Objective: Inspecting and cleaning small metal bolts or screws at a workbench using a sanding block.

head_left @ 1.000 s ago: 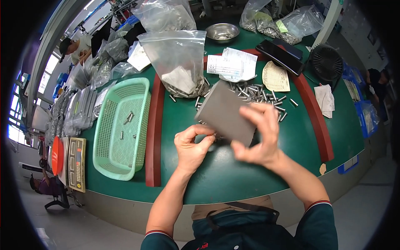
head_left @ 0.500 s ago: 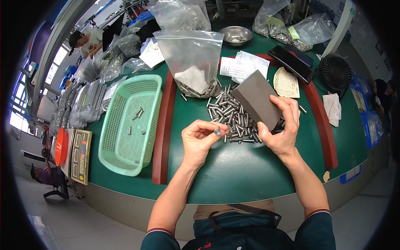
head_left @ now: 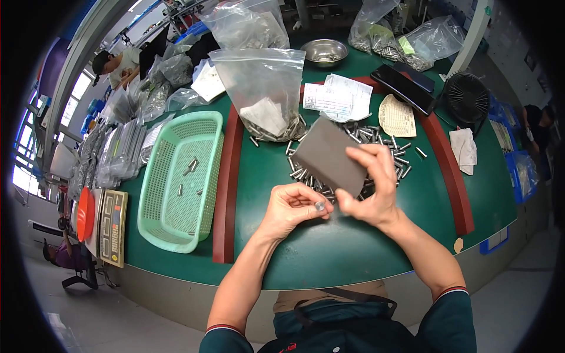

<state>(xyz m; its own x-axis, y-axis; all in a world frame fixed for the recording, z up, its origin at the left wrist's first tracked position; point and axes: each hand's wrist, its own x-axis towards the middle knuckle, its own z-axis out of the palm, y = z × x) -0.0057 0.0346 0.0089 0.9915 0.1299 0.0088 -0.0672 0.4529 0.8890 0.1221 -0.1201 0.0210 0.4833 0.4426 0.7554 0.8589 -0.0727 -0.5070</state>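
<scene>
Between the thumb and fingers of my left hand point(head_left: 285, 212) is a small cylindrical metal pin point(head_left: 319, 206), its round end showing. My right hand point(head_left: 376, 191) grips a flat grey-brown rectangular block point(head_left: 329, 156) by its right side, the fingers slightly blurred. The block is tilted just beyond my left hand and covers the middle of a heap of metal pins point(head_left: 402, 160) on the green table point(head_left: 329, 259). Whether the block touches the heap cannot be seen. A green plastic basket point(head_left: 170, 246) to the left has a few pins on its bottom.
Red rails point(head_left: 225, 194) flank the work area. Behind the heap stand a clear zip bag point(head_left: 259, 76) of pins and a steel bowl point(head_left: 345, 47). Papers point(head_left: 338, 97), a phone point(head_left: 403, 88) and a black fan point(head_left: 466, 97) lie toward the far right. Another person point(head_left: 122, 65) sits far left.
The block has swung left over the heap with my right hand, uncovering pins on the right. My left hand, still pinching the pin, has shifted slightly right and nearer to me.
</scene>
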